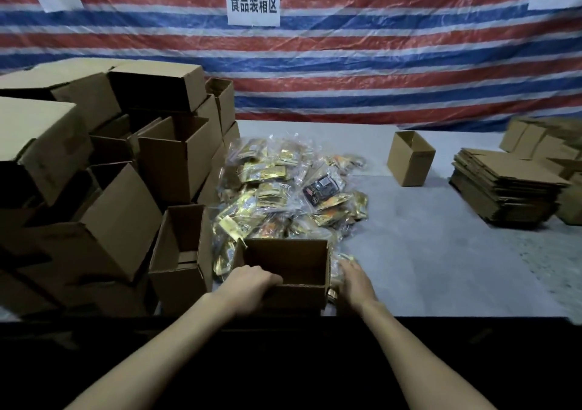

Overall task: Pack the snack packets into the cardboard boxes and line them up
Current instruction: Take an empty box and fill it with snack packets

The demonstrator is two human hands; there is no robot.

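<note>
Cardboard box (286, 271) open-top at counter (441, 252) near edge, beside packet pile (283, 189). L hand (252, 283) fingers curled over near rim, prob steadying it for loading. R hand (354, 280) on packet (336, 275) by box; grip unclear.

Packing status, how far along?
Done: stacked boxes at left, contents mostly hidden. In hand: left hand grips the open box by its near rim; it looks empty. Right hand rests on packets beside it. Left: the large packet pile, plus lining up.
</note>
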